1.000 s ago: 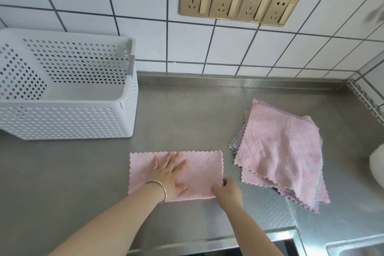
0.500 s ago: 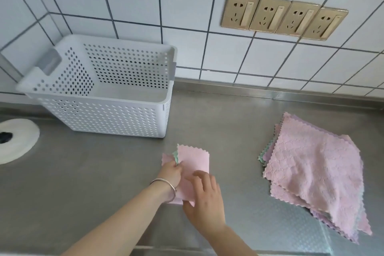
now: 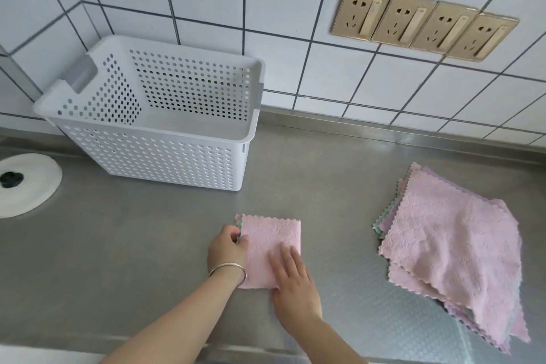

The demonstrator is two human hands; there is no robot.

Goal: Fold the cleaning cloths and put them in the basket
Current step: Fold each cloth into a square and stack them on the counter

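A pink cleaning cloth (image 3: 273,241), folded into a small square, lies flat on the steel counter in front of me. My left hand (image 3: 226,248), with a bracelet on the wrist, pinches the cloth's left edge. My right hand (image 3: 292,278) rests flat on its lower right part, fingers spread. A pile of unfolded pink, purple and green cloths (image 3: 452,254) lies to the right. The white perforated basket (image 3: 165,156) stands behind and to the left, with nothing visible inside.
The steel counter (image 3: 118,245) runs to a tiled wall with four gold sockets (image 3: 422,22). A white round lid (image 3: 26,183) sits at the far left. The counter's front edge is just below my arms.
The half-folded cloth has been folded again into a small square. My right hand brought the right side over and now presses it flat. The view has swung left toward the basket.
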